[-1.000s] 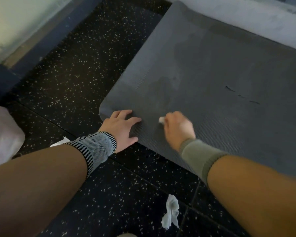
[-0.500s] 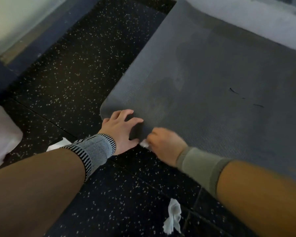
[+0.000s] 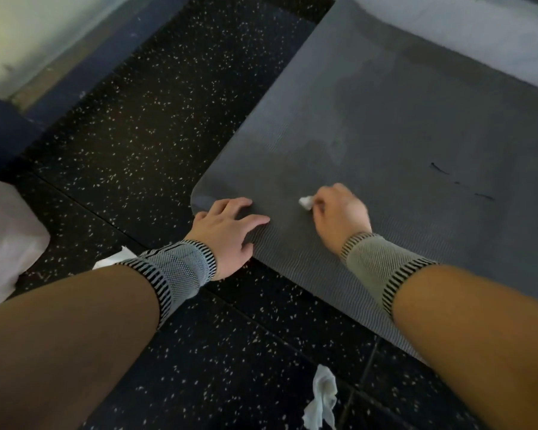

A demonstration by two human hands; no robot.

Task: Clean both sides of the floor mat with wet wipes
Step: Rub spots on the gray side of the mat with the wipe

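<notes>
Grey floor mat (image 3: pixel 401 125), right hand (image 3: pixel 339 212) gripping wet wipe (image 3: pixel 306 202), left hand (image 3: pixel 227 226) pressing

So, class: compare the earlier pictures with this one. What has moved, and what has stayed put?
The right hand, gripping the wipe, swept to the mat's near edge, then back onto it. The left hand stayed pressed on the corner; the used wipe stayed on the floor.

no legible text, labels, brand marks or numbers anywhere in view.
</notes>
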